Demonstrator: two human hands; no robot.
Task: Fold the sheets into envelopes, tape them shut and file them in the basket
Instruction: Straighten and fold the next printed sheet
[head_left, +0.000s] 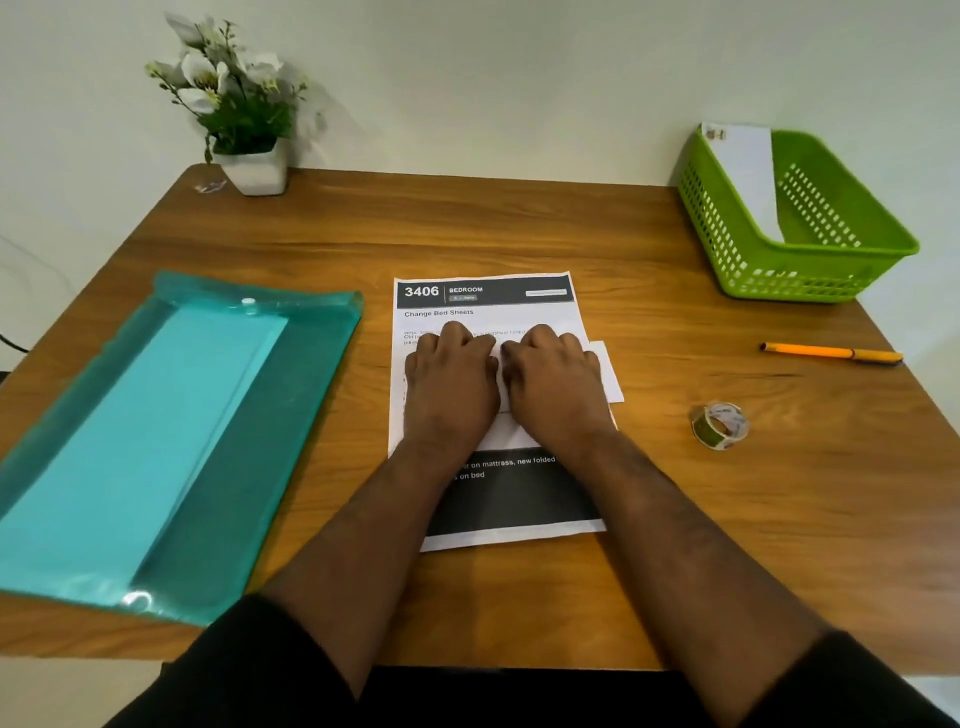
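A wooden table (519, 228) with a warm brown grain is standing flush against a plain off-white wall (519, 78). A white potted plant (236, 104) is sitting at the table's far left corner, casting a soft shadow on the wall under even indoor light.

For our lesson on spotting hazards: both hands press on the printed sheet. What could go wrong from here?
1. The left hand and right hand press a smaller white paper that juts past the sheet; it could slip and crease crooked.
2. The tape stands on edge and might roll away if the table is jolted.
3. The pen lies between the sheet and the basket, and a reaching arm could knock it.
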